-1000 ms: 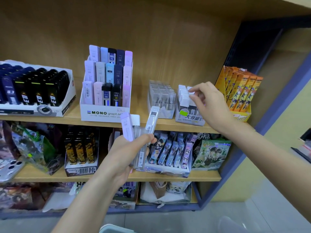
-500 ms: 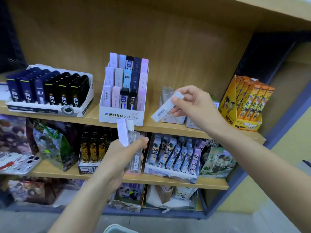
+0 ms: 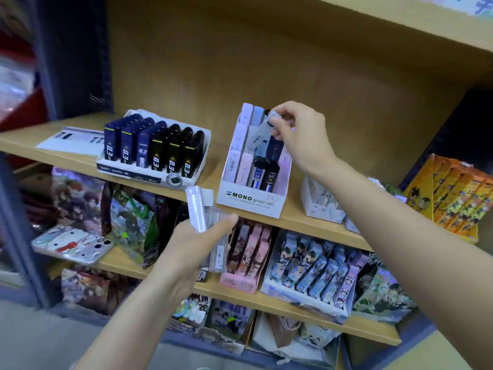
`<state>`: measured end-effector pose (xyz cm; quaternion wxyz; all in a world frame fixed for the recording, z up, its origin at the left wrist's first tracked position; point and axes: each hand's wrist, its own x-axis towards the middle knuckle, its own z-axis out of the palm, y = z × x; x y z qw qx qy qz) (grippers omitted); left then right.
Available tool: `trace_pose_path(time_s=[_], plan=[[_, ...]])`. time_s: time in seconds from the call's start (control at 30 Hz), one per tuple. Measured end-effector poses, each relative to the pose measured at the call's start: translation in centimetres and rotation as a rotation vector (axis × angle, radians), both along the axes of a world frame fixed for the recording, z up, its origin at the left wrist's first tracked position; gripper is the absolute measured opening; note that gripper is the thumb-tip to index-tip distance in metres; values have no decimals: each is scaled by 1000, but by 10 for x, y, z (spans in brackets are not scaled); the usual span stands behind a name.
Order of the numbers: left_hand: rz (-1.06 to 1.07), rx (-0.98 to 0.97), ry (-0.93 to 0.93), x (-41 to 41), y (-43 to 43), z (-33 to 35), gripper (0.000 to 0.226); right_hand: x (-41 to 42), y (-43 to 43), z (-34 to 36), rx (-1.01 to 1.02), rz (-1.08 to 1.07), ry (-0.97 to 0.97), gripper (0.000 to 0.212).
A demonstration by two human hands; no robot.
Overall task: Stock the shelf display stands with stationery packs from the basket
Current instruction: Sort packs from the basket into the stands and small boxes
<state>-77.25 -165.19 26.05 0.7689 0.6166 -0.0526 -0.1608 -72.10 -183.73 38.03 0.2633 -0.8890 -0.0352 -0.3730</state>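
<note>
Head view: the right grip (image 3: 301,137) pinches a tilted clear pack (image 3: 260,133), its lower end over the MONO stand (image 3: 248,202). The left grip (image 3: 192,244) holds spare packs (image 3: 196,206).

You have one view, from the wide-angle camera on your head. It faces forward and somewhat down at the shelf (image 3: 294,209). It is near enough that both your forearms run in from the bottom edge and the lettering on the stand (image 3: 250,198) under your right hand (image 3: 301,137) reads clearly. That hand, pinching a pack (image 3: 260,134), sits just above the frame's middle. Your left hand (image 3: 197,241), gripping packs (image 3: 196,209), sits just below it. The view is rolled: the boards slope down towards your right. Above your hands you see the back panel (image 3: 240,62); below your left forearm, the floor (image 3: 40,337); beyond your right hand, an orange box (image 3: 453,196). Far left of your left hand the picture blurs.
</note>
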Motion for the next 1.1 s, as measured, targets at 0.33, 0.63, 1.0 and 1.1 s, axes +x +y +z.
trace_pose_path(time_s=[0.33,0.63,1.0,1.1], plan=[[21,-55,30,18,22,-11,18,29,0,6,-90,19,157,4],[72,-60,65,20,25,-12,44,36,3,19,-270,-17,271,5],[131,-105,86,16,21,-10,28,2,23,-12,-339,-108,40,21],[175,-100,104,17,21,-13,30,-40,48,-39,-72,59,156,18]])
